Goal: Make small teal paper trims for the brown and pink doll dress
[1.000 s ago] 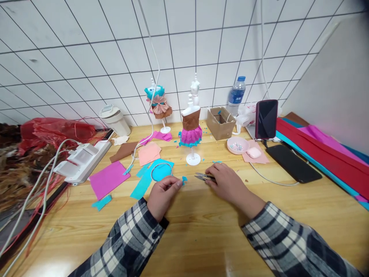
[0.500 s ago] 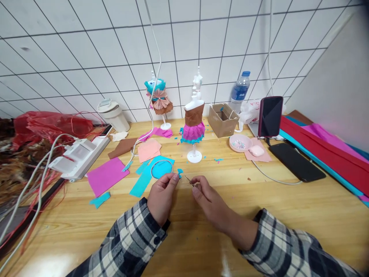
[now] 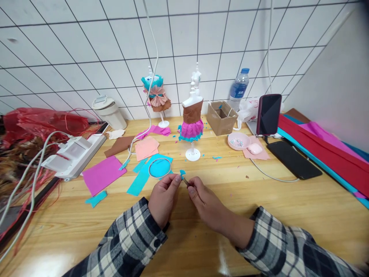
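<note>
My left hand pinches a small piece of blue crepe paper between thumb and fingertips. Closed around a pair of thin metal tweezers, my right hand brings their tips against the blue piece. Both hands are just above the table, in front of a small white mannequin stand. That mannequin wears a brown paper top and a pink skirt with a blue fringe. Left of my hands, a round metal ring lies on blue crepe paper.
A second dressed mannequin stands behind, left. Pink paper and a power strip lie left. A cardboard box, a pink dish of beads, a bottle, an upright phone and a black phone are right.
My right hand has moved slightly left, and the tweezers, apart from the blue piece before, now meet it. Their tips have come closer together. The view has shifted slightly.
</note>
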Action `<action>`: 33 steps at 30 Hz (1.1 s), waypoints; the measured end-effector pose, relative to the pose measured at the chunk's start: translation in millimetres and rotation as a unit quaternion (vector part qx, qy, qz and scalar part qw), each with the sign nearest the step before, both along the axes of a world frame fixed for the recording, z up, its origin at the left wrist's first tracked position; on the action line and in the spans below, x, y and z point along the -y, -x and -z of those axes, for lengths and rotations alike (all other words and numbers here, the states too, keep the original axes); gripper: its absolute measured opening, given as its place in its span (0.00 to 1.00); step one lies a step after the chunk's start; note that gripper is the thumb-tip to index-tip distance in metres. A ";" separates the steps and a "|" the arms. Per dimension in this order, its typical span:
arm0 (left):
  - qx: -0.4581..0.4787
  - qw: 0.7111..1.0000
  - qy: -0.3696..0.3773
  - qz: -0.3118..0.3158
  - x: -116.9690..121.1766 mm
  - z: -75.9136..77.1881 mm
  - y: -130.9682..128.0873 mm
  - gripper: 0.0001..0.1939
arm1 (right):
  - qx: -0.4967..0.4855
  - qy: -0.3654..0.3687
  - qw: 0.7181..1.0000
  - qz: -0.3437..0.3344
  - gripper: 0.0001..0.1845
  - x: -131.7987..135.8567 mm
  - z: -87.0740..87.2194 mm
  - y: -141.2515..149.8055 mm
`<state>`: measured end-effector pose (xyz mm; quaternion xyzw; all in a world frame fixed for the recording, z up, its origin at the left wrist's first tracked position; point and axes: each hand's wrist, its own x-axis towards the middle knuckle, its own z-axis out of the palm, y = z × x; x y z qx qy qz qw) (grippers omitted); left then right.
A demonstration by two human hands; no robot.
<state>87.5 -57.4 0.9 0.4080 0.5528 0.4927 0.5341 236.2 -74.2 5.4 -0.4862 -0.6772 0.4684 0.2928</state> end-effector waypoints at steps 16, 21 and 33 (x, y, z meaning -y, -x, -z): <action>-0.039 0.999 -0.029 0.018 -1.6 0.1 0.9 0.14 | 0.006 -0.013 1.000 -0.006 0.09 0.5 -0.3 -3.1; -0.024 0.999 -0.017 0.019 -1.9 1.9 1.2 0.14 | 0.009 -0.013 1.000 -0.006 0.08 -0.1 2.7 -3.3; -0.010 1.000 -0.002 0.015 -2.1 1.7 0.9 0.14 | 0.019 -0.032 0.999 -0.011 0.07 -1.2 1.4 -4.3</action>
